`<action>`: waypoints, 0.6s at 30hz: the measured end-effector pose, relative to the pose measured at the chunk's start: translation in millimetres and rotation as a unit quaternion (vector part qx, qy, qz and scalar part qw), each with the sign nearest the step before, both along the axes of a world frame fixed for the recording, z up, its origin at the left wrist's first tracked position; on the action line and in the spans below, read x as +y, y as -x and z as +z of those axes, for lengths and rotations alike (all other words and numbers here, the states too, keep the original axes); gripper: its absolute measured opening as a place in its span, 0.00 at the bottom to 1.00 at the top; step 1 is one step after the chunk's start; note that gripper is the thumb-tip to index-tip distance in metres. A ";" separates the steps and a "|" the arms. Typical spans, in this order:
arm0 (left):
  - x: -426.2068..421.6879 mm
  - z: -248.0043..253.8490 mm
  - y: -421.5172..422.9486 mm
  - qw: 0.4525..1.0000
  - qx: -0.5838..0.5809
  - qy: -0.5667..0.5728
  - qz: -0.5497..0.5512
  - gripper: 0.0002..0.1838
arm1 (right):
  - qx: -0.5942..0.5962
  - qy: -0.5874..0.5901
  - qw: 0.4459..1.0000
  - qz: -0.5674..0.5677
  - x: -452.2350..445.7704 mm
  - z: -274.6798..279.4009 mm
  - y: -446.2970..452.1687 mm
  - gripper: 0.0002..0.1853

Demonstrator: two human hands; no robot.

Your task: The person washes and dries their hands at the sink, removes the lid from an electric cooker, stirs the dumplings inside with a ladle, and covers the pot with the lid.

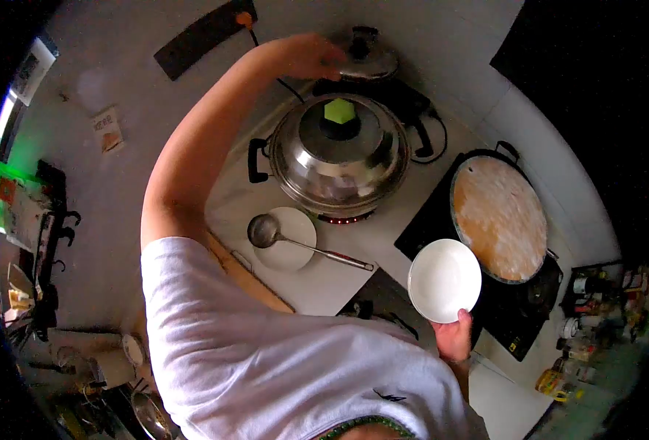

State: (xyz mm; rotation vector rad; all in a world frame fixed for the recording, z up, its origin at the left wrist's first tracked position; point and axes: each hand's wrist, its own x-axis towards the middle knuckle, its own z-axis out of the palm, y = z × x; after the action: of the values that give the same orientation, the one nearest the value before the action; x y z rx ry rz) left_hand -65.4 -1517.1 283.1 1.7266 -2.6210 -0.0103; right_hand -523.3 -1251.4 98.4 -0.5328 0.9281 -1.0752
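My left hand (317,57) reaches to the back, beside a small lidded pot (370,64) with a black knob. Its fingers are stretched out at the lid's edge; whether they touch it is hard to see in the dim light. In front of that stands a large steel pot (339,165), covered by a domed lid with a green-topped knob (339,111). My right hand (453,337) holds a white bowl (445,280) by its near rim, and the bowl's inside looks bare. A metal ladle (264,230) lies across a white plate (288,253).
On the right, a black cooktop bears a round pan (500,218) filled with something pale brown and white-dusted. Jars and bottles (581,323) line the far right. A wooden board (255,279) lies near my left side. A power strip (203,38) is on the wall.
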 end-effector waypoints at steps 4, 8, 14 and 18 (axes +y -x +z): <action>1.9 -31.8 2.9 0.993 0.062 -0.084 -0.063 0.31 | 0.007 -0.008 1.000 -0.005 -6.9 2.5 -8.4 0.34; 15.9 -36.6 26.4 0.975 0.067 -0.212 -0.018 0.37 | -0.006 -0.006 1.000 -0.013 -13.7 2.1 -15.4 0.34; 25.6 -41.6 44.5 0.993 -0.070 -0.083 -0.041 0.37 | 0.003 -0.007 1.000 -0.016 -21.2 11.3 -24.5 0.33; 13.4 -29.8 31.4 0.996 -0.057 -0.053 0.036 0.29 | -0.017 -0.014 1.000 -0.021 -27.8 14.5 -24.5 0.32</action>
State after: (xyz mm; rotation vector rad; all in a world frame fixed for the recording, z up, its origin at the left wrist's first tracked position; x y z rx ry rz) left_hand -96.8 -1503.7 253.3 1.9090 -2.6811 -0.0555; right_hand -498.9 -1279.2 112.8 -0.4725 0.9276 -1.1035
